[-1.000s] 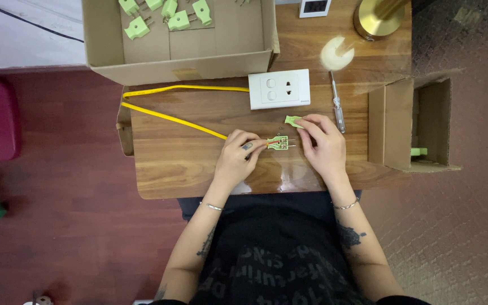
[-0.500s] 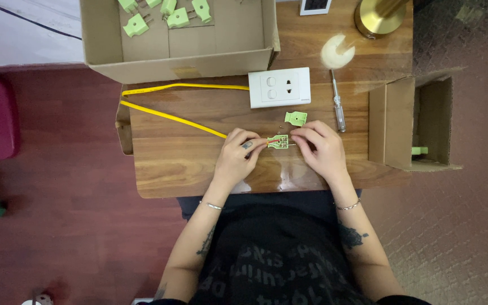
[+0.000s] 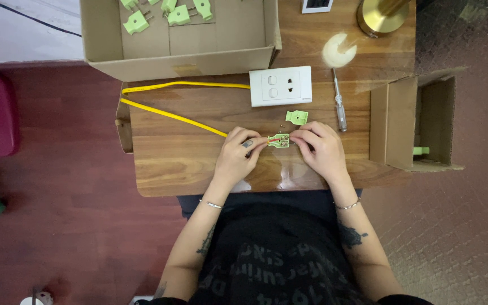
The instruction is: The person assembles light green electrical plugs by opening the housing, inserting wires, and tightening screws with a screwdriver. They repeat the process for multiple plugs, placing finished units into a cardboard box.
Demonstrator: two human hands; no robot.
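Green, the open plug half [image 3: 278, 140] sits pinched between both hands at the middle of the wooden tabletop [image 3: 176, 164]. The left hand [image 3: 238, 151] grips its 9 o'clock end, where the yellow cable [image 3: 170, 114] enters; the right hand [image 3: 320, 148] clasps its 3 o'clock end. At 1 o'clock lies the loose green cover [image 3: 296, 117], a screwdriver [image 3: 339, 104] just beyond. At 12 o'clock rests a white wall socket [image 3: 280, 86], behind it a cardboard box [image 3: 179, 53].

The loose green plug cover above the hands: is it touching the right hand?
Apart. The head view shows bare wood between the loose green plug cover and the right hand, whose fingers pinch the open plug body.
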